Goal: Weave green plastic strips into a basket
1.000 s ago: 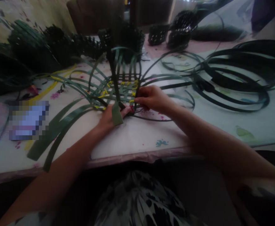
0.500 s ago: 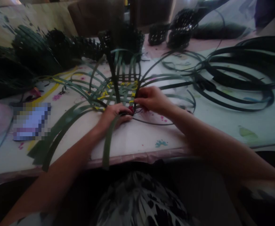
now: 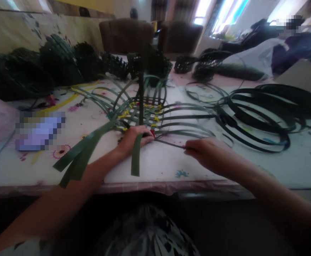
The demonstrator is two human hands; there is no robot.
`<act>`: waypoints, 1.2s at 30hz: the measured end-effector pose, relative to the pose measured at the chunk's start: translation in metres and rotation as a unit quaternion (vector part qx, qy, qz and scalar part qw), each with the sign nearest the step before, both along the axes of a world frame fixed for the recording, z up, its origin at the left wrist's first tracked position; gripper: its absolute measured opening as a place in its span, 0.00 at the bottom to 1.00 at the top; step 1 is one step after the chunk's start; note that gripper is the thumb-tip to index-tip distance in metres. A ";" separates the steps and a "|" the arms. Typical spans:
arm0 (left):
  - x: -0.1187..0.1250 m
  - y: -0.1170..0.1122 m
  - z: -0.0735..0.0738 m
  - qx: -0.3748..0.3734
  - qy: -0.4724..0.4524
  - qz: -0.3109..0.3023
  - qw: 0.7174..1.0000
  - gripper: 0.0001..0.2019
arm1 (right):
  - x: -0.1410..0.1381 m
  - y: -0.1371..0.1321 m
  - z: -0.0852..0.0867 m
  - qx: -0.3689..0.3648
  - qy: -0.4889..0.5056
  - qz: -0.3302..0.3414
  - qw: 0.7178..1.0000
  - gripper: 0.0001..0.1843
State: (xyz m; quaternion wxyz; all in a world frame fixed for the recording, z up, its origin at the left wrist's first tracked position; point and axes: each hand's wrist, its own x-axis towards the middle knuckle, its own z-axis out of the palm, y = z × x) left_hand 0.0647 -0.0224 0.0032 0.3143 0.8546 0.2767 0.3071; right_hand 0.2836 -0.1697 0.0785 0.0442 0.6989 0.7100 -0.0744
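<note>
Left hand [image 3: 134, 140] pinches the near edge of the flat, green strip-woven panel [image 3: 148, 113] on the white floral tabletop [image 3: 161, 169]; right hand [image 3: 205, 153] grips one thin, dark-green strip [image 3: 171, 144]. Steady tension should keep it taut.

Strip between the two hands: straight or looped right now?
Nearly straight: the strip runs from beside the left hand, near the woven base, to the right hand, with no loop showing.
</note>
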 end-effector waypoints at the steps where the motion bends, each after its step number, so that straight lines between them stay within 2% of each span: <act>1: 0.000 -0.001 0.000 -0.003 -0.001 -0.001 1.000 0.01 | -0.002 -0.003 0.012 0.001 -0.033 0.002 0.999 0.12; 4: 0.000 -0.003 0.003 -0.016 -0.006 -0.001 1.000 0.02 | -0.014 0.004 0.051 0.005 -0.145 0.019 0.989 0.08; 6: 0.000 -0.005 0.004 -0.023 -0.009 0.005 1.000 0.03 | -0.021 0.021 0.070 0.023 -0.233 0.037 0.971 0.10; 9: 0.000 -0.005 0.003 -0.024 -0.015 0.012 1.000 0.04 | -0.015 0.060 0.077 0.096 -0.298 0.103 0.944 0.13; 11: 0.000 -0.005 0.002 -0.024 -0.015 0.016 0.999 0.04 | 0.000 0.083 0.067 0.083 -0.318 0.122 0.936 0.13; 14: 0.000 -0.003 -0.001 -0.029 -0.006 0.026 0.999 0.03 | 0.029 0.096 0.039 0.060 -0.286 0.119 0.949 0.12; 17: 0.000 -0.002 -0.002 -0.017 -0.002 0.015 1.000 0.02 | 0.048 0.082 0.012 0.075 -0.248 0.130 0.957 0.12; 20: 0.000 -0.002 -0.003 0.005 -0.006 0.003 1.000 0.02 | 0.052 0.056 -0.004 0.123 -0.251 0.145 0.949 0.14; 23: 0.000 -0.002 -0.004 0.014 -0.002 0.008 1.000 0.02 | 0.048 0.037 -0.013 0.180 -0.228 0.182 0.939 0.16; 26: 0.001 -0.001 -0.004 0.021 0.006 0.009 1.000 0.02 | 0.042 0.030 -0.020 0.217 -0.167 0.230 0.934 0.21; 30: 0.001 -0.001 -0.005 0.024 0.009 0.008 1.000 0.02 | 0.039 0.032 -0.030 0.260 -0.105 0.258 0.925 0.23; 33: 0.002 -0.002 -0.005 0.021 0.002 0.010 1.000 0.01 | 0.038 0.039 -0.035 0.282 -0.073 0.286 0.913 0.19; 36: 0.002 -0.003 -0.007 0.013 -0.010 0.010 1.000 0.06 | 0.032 0.050 -0.035 0.280 -0.014 0.298 0.912 0.16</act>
